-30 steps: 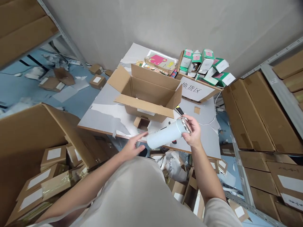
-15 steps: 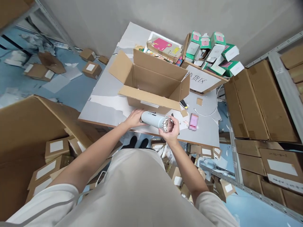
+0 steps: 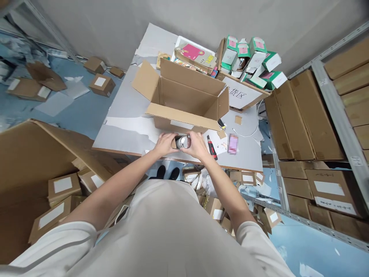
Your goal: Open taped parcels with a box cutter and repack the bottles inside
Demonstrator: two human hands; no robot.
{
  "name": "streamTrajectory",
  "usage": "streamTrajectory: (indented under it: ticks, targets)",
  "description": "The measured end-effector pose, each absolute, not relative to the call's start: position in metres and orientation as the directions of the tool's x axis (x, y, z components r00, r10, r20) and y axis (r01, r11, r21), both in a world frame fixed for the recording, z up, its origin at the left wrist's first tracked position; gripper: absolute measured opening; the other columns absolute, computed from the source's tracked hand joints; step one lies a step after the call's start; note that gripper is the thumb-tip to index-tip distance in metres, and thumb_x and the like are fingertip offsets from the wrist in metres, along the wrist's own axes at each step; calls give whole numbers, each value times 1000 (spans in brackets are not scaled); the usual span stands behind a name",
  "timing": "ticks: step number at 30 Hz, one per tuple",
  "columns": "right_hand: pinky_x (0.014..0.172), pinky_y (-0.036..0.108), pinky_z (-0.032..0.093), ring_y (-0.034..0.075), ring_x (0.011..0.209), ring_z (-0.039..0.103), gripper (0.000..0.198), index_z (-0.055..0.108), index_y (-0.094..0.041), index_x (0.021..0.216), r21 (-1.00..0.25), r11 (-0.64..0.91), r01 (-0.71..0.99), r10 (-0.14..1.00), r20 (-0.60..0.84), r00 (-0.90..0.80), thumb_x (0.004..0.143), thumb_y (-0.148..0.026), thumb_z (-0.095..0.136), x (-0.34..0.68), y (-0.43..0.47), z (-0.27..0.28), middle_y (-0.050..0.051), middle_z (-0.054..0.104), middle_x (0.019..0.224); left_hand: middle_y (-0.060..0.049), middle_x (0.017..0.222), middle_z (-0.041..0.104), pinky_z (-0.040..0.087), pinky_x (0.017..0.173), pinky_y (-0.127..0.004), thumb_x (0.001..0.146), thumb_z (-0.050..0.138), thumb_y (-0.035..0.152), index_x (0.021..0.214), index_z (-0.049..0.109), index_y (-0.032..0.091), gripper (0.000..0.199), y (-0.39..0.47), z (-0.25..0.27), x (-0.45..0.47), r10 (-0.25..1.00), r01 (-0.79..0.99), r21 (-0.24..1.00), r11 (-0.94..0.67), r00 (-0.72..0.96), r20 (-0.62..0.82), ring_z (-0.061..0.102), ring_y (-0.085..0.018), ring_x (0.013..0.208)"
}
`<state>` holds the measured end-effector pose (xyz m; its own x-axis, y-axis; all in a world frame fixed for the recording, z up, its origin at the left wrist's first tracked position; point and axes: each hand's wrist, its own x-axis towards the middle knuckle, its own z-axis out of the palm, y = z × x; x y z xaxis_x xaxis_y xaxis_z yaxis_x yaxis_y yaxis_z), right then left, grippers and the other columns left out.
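Bottle (image 3: pixel 184 142) in carton (image 3: pixel 173 143); left hand (image 3: pixel 165 144), right hand (image 3: pixel 198 144) grip curled round; sign (image 3: pixel 236 94): "货区"

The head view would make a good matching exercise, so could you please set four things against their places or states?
Things
1. red-and-black tool
2. silver-ended bottle
3. middle carton
4. green-and-white boxes

Places or states
A. in the carton with a handwritten sign
B. between the left hand and the right hand
C. lying on the table, right of the right hand
D. flaps spread, just beyond the hands

Pairs: 1-C, 2-B, 3-D, 4-A.
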<state>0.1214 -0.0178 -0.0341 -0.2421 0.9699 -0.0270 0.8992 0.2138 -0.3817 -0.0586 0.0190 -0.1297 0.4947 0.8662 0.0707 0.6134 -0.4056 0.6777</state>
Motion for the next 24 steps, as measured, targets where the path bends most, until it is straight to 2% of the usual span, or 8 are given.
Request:
streamTrajectory:
  ticks: [3, 7, 10, 13, 15, 17, 20, 24]
  targets:
    - [104, 62, 21, 37, 111, 47, 62, 51, -15, 124, -247, 238, 939, 957, -107, -271, 78, -54, 63, 119, -17, -52, 18, 63, 115, -16, 129, 58, 19, 110, -52, 62, 75, 53, 127, 52, 18, 78, 17, -129, -58, 864, 601, 686, -409, 498, 79, 50, -36, 121]
    - [104, 72, -2, 39, 126, 35, 65, 41, -19, 140, -140, 311, 940, 935, -132, -329, 87, -56, 50, 120, -27, -69, 19, 49, 137, -16, 132, 56, 27, 108, -49, 62, 76, 50, 130, 50, 19, 79, 19, -130, -59, 856, 557, 731, -394, 512, 71, 50, -34, 122]
    - [105, 73, 0, 40, 136, 26, 72, 32, -21, 147, -145, 332, 932, 926, -137, -351, 86, -55, 51, 126, -40, -79, 20, 28, 152, -17, 134, 54, 32, 106, -46, 63, 76, 51, 133, 48, 17, 83, 24, -131, -63, 833, 505, 760, -408, 547, 84, 47, -34, 126]
    - [108, 68, 15, 40, 140, 22, 82, 26, -18, 149, -307, 179, 935, 981, -15, -192, 82, -57, 55, 135, -55, -96, 23, 17, 155, -18, 143, 45, 26, 111, -50, 60, 78, 52, 140, 40, 17, 95, 21, -134, -68, 828, 482, 767, -424, 550, 112, 33, -36, 137]
    - [107, 60, 29, 36, 137, 32, 82, 18, -16, 150, -543, 17, 840, 995, 91, 39, 86, -55, 50, 138, -62, -111, 24, 25, 151, -21, 151, 31, 22, 113, -54, 54, 81, 55, 146, 26, 15, 114, 11, -138, -69, 894, 506, 790, -346, 433, 115, 21, -39, 142]
    - [106, 53, 35, 31, 132, 41, 76, 20, -17, 149, -728, -14, 685, 978, 131, 160, 88, -52, 48, 138, -64, -122, 22, 35, 146, -25, 152, 24, 27, 112, -54, 52, 82, 56, 149, 15, 12, 125, -4, -144, -68, 963, 512, 836, -196, 260, 66, 22, -39, 142]
    - [109, 46, 35, 27, 132, 42, 54, 49, -20, 133, -804, 130, 580, 984, 178, 26, 87, -48, 53, 133, -59, -129, 16, 43, 142, -21, 146, 37, 41, 104, -49, 63, 77, 54, 147, 22, 16, 107, -25, -152, -64, 970, 436, 891, -126, 243, 19, 39, -34, 134]
    - [101, 39, 43, 22, 113, 57, 34, 67, -19, 100, -860, 114, 497, 989, 146, 25, 91, -43, 45, 128, -42, -126, 13, 60, 114, -17, 148, 34, 44, 104, -46, 76, 68, 45, 137, 41, 19, 71, -32, -150, -53, 922, 414, 851, -324, 340, 186, 39, -31, 135]
